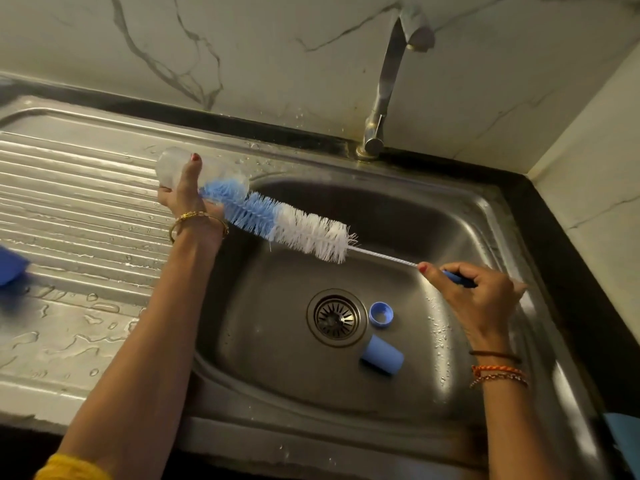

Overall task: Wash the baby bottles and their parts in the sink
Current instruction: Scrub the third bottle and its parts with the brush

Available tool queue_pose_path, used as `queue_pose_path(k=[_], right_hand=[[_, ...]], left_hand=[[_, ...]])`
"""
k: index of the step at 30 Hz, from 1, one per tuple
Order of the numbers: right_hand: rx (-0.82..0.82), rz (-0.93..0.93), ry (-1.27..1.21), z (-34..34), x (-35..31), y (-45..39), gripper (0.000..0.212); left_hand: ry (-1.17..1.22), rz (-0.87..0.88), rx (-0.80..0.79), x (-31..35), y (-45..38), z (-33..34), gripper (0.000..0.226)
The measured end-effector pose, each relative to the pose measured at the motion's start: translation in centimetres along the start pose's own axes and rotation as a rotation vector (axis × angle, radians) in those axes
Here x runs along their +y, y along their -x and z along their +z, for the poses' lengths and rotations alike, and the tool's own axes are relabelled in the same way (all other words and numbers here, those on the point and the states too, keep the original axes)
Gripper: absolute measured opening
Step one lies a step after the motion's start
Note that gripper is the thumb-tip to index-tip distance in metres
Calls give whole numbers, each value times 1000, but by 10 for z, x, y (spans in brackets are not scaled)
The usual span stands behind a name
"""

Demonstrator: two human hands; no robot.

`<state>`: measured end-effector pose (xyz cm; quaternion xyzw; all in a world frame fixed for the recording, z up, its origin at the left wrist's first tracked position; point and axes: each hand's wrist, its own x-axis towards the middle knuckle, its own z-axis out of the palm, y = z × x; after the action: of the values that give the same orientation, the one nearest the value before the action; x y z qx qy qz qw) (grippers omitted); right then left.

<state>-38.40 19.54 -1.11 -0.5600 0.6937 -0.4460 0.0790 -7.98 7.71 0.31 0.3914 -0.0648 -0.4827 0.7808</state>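
Observation:
My left hand [185, 192] grips a clear baby bottle [214, 171] held on its side over the sink's left rim, mouth pointing right. A long bottle brush [294, 226] with blue and white bristles has its blue tip inside the bottle's mouth. My right hand [474, 299] holds the brush's blue handle over the basin. On the floor of the steel sink [398, 209], right of the drain [336, 317], lie a blue screw ring [381, 315] and a blue cap [382, 356] on its side.
A ribbed steel drainboard [76, 202], wet with puddles, spreads to the left. A blue object [10, 265] sits at its left edge. The tap [388, 81] rises behind the basin, with no water running. Marble wall stands behind and to the right.

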Motion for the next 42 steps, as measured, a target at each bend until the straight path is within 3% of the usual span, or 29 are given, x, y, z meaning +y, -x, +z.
queue_pose_path(k=[10,19,27,31,33,35,36,38,39,42], right_hand=[[45,64,-22,-6,10,-2,35],[35,1,35,1,4,-1,37],[177,-173,286,14,-3,4,40],[148,-84,326,25,-21,13,53],[56,-11,382,30,-26,16,58],[-227,154,305,33,-28,16,63],[-417,296,154,32,-29,14,62],[-778,605,-127,28,-33,9,58],[-889,673,-170,26,-31,8,57],[-874,631,-209,24,-26,6,49]], left_hand=[[144,7,172,8,-23,-7,75],[105,-45,28,-7,-7,9,67],[-174,20,-154,-19,0,4,66],[-105,-45,-253,-27,15,13,70],[-82,-49,-316,-26,17,16,86],[-113,-40,-375,-18,17,15,97],[-107,-52,-437,-13,16,12,101],[-54,-131,-629,-6,12,8,88],[5,-177,-716,-5,11,8,78],[77,-208,-705,-4,17,9,81]])
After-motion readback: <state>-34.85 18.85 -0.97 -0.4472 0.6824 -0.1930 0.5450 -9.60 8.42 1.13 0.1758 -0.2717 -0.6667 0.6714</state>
